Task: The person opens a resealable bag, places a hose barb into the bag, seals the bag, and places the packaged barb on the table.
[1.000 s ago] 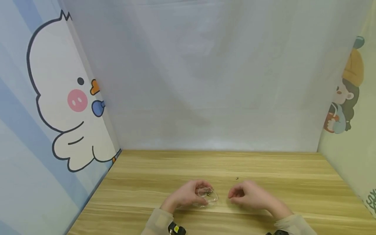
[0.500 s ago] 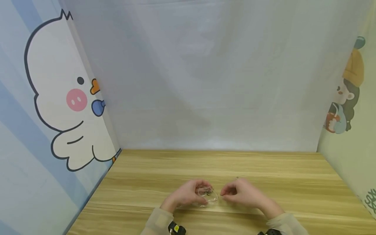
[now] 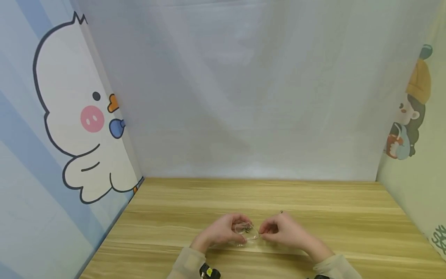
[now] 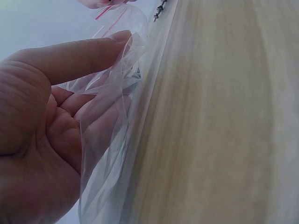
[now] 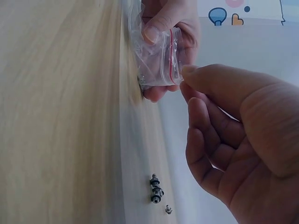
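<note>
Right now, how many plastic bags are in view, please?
1: the bag is in the left hand, its red-striped end beside the right hand; no other shows.

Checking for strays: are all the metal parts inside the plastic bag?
No, small metal parts lie on the table outside the plastic bag in the right wrist view.

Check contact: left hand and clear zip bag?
Touching. The right wrist view shows the left hand gripping the clear zip bag, its thumb laid over the near side.
</note>
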Motion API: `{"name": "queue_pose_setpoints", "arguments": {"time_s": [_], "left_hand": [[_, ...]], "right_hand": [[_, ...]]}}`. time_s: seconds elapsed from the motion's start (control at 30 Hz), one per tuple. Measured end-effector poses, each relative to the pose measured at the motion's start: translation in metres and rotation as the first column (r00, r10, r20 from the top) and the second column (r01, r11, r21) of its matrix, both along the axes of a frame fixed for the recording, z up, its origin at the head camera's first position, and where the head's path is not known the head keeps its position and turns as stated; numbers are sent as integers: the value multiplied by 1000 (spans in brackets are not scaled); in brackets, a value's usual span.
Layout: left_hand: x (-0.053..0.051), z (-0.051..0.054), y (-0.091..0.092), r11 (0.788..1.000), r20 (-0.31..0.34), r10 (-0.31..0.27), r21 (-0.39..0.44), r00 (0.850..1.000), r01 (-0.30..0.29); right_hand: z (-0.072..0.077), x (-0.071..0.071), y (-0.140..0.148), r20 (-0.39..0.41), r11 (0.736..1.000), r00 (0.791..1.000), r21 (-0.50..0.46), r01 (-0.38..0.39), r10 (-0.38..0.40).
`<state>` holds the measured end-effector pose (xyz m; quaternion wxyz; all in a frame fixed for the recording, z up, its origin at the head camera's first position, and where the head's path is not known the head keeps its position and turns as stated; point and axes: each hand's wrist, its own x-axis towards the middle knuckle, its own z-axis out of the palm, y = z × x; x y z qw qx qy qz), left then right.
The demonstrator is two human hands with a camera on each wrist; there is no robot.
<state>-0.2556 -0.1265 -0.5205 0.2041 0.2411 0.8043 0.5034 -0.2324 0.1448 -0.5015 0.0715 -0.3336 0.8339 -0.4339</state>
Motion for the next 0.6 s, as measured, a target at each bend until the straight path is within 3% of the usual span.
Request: {"name": "queue_pose_setpoints", "arguments": {"time_s": [0.3,0.6], "left_hand": [[1,0,-1,1000,34,-2,23,999,1],[1,0,-1,999,49,-15,46,999,12]], "right_hand": [[-1,3,-7,-29,1000,999,-19,23,-24],[2,11,-16,-1,998,999,-45,43,-43]]}}
